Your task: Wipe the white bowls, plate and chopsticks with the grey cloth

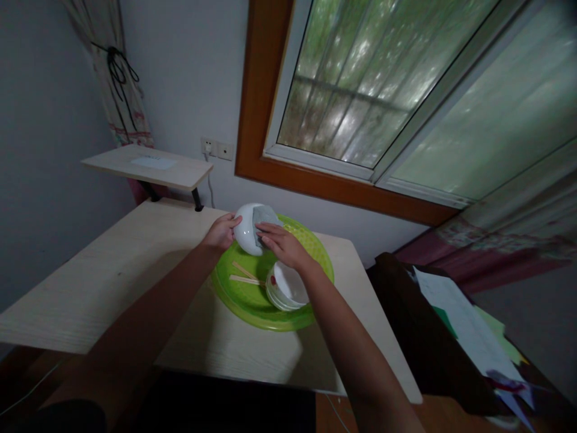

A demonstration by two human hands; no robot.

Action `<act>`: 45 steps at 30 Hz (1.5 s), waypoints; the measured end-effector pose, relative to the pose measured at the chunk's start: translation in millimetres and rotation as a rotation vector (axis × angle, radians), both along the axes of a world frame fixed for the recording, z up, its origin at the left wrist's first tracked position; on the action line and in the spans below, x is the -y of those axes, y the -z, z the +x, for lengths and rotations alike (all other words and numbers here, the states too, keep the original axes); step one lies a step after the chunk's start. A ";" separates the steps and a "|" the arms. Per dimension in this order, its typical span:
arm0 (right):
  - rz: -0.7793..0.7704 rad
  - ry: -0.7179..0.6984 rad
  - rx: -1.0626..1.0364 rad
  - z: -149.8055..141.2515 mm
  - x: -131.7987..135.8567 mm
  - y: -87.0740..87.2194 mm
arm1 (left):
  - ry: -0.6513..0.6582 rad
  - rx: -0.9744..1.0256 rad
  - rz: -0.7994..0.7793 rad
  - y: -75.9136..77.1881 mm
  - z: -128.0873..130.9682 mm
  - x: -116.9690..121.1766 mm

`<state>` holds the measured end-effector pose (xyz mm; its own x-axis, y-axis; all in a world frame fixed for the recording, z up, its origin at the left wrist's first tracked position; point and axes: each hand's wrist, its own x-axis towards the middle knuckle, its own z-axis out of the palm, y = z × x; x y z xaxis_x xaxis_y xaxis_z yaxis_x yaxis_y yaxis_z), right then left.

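A white bowl [246,228] is tipped on its side above a round green basin [270,325], its outer surface towards me. My left hand [222,232] grips the bowl at its left edge, thumb on the outside. A grey cloth [265,216] lies against the bowl's right side, and my right hand [282,242] presses it there with the fingers laid over it. Below my right wrist, a stack of white bowls [287,288] with a red mark sits inside the basin. Light wooden chopsticks [246,279] lie to the left of that stack.
The basin stands on a pale wooden table [189,337]. A small raised shelf [180,171] with a paper on it is at the back left. Behind are a wall socket [216,148] and a barred window [347,90]. Dark furniture with papers [460,313] stands right.
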<state>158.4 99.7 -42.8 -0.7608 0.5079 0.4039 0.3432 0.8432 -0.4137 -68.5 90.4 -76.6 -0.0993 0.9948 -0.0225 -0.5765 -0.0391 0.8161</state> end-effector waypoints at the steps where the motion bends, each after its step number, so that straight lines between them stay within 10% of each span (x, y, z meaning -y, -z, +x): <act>1: -0.008 -0.028 0.005 -2.0 2.3 -1.8 | 0.015 0.000 0.001 0.0 0.0 0.4; 14: 0.100 0.265 0.094 7.7 -2.6 3.4 | -0.066 -0.006 -0.024 -0.7 -0.7 1.0; 26: 0.076 -0.029 0.070 -3.6 9.6 -4.5 | 0.040 0.025 0.015 4.1 -1.3 -2.6; 38: 0.266 0.365 0.122 9.9 2.9 -4.8 | -0.076 0.089 0.012 5.8 -4.6 -1.7; 45: 0.236 0.126 0.075 7.8 14.0 -11.8 | -0.097 0.131 -0.004 0.5 -4.2 0.3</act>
